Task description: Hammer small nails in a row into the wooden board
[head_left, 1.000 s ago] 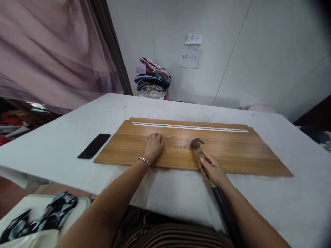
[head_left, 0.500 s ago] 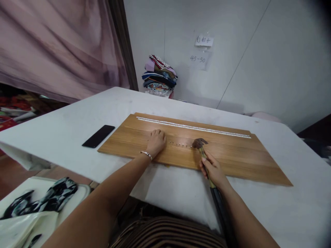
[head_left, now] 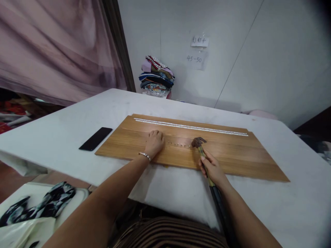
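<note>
Knuckles up, my left hand (head_left: 154, 143) rests on the left part of a wood-grain board (head_left: 232, 155), its fingers curled under. Whatever may be inside them is hidden. A bracelet circles that wrist. My right hand (head_left: 213, 168) is closed around the handle of a claw hammer (head_left: 199, 142), whose rusty head sits low over the middle of the board. Between my left hand and the hammer head runs a short row of several small nails (head_left: 178, 144). The hammer face is right beside the nail at the row's right end; whether they touch, I cannot tell.
Two white strips (head_left: 191, 127) lie along the board's far side. A black phone (head_left: 95, 138) rests left of the board on the white table (head_left: 124, 103). Folded cloth (head_left: 157, 75) is stacked by the wall. A white stool (head_left: 80, 196) with patterned fabric stands lower left.
The view has shifted slightly, so the board and phone appear a little further left. My left hand stays on the board, and the hammer head remains by the end of the nail row.
</note>
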Tool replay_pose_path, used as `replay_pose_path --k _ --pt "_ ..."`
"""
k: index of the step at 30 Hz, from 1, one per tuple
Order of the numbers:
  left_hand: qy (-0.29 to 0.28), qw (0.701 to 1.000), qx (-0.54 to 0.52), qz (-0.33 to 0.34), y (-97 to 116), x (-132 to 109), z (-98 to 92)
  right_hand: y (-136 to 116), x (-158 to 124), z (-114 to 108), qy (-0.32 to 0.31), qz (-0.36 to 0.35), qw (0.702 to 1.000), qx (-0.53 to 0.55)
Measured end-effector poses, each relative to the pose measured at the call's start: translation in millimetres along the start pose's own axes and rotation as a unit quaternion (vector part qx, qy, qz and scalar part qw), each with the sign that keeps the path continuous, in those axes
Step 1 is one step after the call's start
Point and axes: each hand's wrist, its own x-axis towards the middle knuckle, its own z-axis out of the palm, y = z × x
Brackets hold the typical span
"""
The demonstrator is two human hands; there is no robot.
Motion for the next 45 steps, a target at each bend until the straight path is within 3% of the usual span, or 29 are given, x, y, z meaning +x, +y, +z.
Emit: replay_pose_path --k 13,24,39,45 --pt "-0.004 1.0 0.01 -0.002 1.2 0.3 -1.7 3.5 1.1 -0.5 -0.01 0.001 1.0 -0.013" --pt "0.0 1.0 0.021 0.007 1.2 0.6 -2.3 -9.4 -3.5 -9.2 0.008 -0.024 0.997 0.074" --pt "0.005 1.0 0.004 0.006 1.2 0.3 -1.5 -0.3 -1.5 -2.9 -0.003 0.02 1.0 0.002" --pt "0.002 1.0 0.013 0.006 1.3 -0.2 -2.7 -2.7 -3.3 -3.3 0.004 0.007 1.0 0.007"
